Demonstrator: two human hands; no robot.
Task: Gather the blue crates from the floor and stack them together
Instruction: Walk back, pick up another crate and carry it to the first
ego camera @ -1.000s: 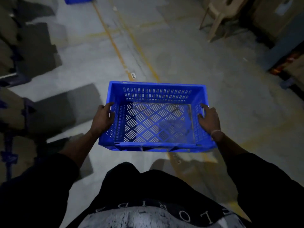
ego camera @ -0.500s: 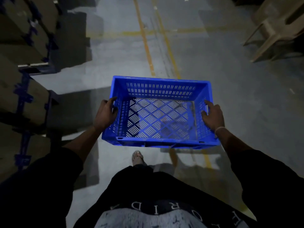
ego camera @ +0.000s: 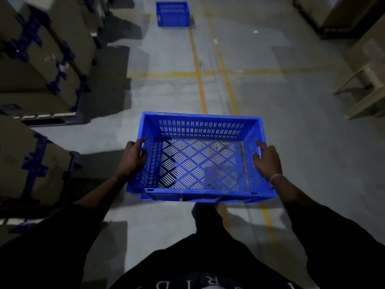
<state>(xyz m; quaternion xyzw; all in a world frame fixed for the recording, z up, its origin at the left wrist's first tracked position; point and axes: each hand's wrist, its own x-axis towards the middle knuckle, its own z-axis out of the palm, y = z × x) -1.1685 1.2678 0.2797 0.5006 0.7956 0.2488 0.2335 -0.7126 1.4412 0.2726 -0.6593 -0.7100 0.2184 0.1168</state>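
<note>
Head view: empty slotted blue crate (ego camera: 200,130) between both hands, level.

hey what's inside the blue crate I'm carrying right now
Nothing shows inside the carried crate: its slotted base is bare, with floor showing through. The left hand and right hand hide small wall patches.
</note>
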